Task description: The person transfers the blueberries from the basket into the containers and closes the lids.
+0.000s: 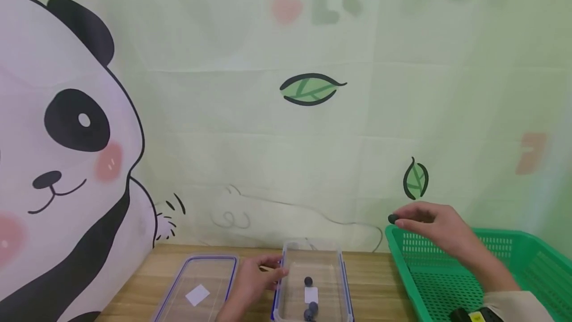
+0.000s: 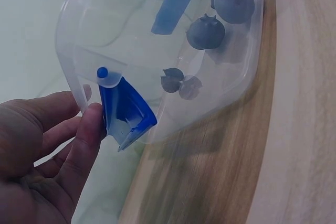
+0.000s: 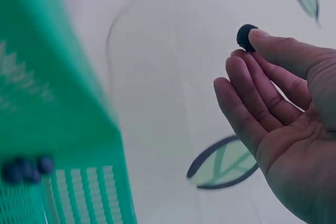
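"Blue-edged lid [image 1: 210,272] first, on the wooden table [image 1: 371,287]. Next?"
"Left hand [image 1: 251,282], pinching the clear box [image 1: 345,287]'s rim; dark berries [image 1: 308,281] lie inside."
"Then?"
"Another berry [image 1: 393,218], pinched in the right hand [image 1: 447,232], near the green basket [image 1: 411,243]."

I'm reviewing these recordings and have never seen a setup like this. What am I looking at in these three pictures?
There is no robot here, just a person's two bare hands. The widest picture comes from a camera on the head, looking forward and down; the other two come from cameras worn on each wrist. On the wooden table sits a clear container with a few dark berries inside; a blue-edged lid lies to its left. A green basket stands on the right, and the right-wrist picture shows more berries in it. The left hand holds the container's edge, while the right hand pinches a single berry between thumb and fingers.
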`<state>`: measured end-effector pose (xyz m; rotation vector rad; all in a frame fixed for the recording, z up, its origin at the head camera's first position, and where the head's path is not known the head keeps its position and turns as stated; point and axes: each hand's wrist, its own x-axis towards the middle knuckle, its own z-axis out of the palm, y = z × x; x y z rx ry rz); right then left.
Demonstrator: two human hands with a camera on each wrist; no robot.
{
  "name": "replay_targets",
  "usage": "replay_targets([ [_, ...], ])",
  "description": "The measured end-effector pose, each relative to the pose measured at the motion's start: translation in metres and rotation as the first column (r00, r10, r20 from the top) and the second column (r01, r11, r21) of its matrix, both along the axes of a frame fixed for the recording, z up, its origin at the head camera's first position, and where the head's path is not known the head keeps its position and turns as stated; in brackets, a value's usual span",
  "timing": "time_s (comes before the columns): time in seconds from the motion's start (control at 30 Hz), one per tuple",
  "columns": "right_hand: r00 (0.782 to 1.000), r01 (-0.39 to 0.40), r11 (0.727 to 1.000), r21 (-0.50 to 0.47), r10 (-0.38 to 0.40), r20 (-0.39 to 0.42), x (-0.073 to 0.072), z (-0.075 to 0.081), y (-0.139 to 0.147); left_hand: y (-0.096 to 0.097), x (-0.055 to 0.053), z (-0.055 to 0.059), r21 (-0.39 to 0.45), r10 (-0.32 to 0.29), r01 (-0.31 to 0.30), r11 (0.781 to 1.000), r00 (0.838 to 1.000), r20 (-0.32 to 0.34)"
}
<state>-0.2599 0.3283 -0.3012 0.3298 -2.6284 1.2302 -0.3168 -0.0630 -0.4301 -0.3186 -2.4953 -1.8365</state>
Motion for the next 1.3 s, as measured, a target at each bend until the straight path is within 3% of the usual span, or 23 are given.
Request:
replay_targets([
  [0.43, 1.0, -0.006, 0.986, -0.165, 0.011, 0.024, 0.015, -0.017, -0.047, 0.0, 0.0, 0.002, -0.009, -0.01, 0.01, 1.0, 1.0, -0.01],
  [0.67, 0.997, -0.066, 0.971, -0.228, 0.074, 0.025, 0.016, -0.03, -0.066, 0.0, 0.0, 0.002, -0.007, -0.007, 0.007, 1.0, 1.0, -0.011],
  [0.83, 0.992, -0.119, 0.97, -0.212, 0.125, 0.015, 0.014, -0.039, -0.076, 0.001, 0.0, 0.0, -0.024, 0.007, -0.007, 1.0, 1.0, -0.005],
  [1.03, 0.974, -0.216, 0.949, -0.231, 0.227, 0.022, 0.011, -0.052, -0.093, 0.004, -0.001, -0.001, -0.026, 0.023, -0.022, 0.999, 0.999, 0.026],
  [1.3, 0.941, -0.303, 0.927, -0.223, 0.328, 0.081, 0.008, -0.073, -0.13, 0.003, -0.002, 0.001, -0.03, 0.019, -0.018, 0.999, 1.0, 0.02],
])
